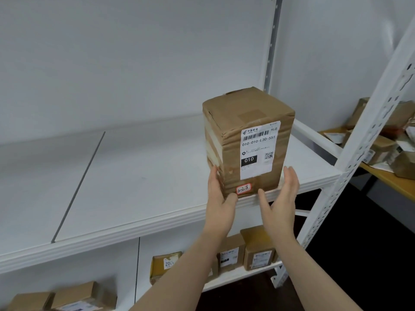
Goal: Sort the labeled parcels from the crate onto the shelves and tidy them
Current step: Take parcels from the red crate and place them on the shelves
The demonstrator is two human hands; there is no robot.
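Note:
A tall brown cardboard parcel (247,135) stands upright at the front right edge of the white upper shelf (134,176). It carries a white shipping label reading 010-010-L30-551 and a small red-edged tag marked 3-28 at its base. My left hand (219,198) lies with straight fingers against the parcel's lower left side, thumb under its front corner. Flat and open, my right hand (280,198) sits by the lower right side, its fingertips at the box's edge; whether they touch it I cannot tell.
Several smaller labelled parcels (244,252) stand on the lower shelf. A white perforated upright (363,135) rises at the right. Beyond it, a wooden table (390,178) holds a heap of boxes and packets. A dark seam (78,187) splits the upper shelf's boards.

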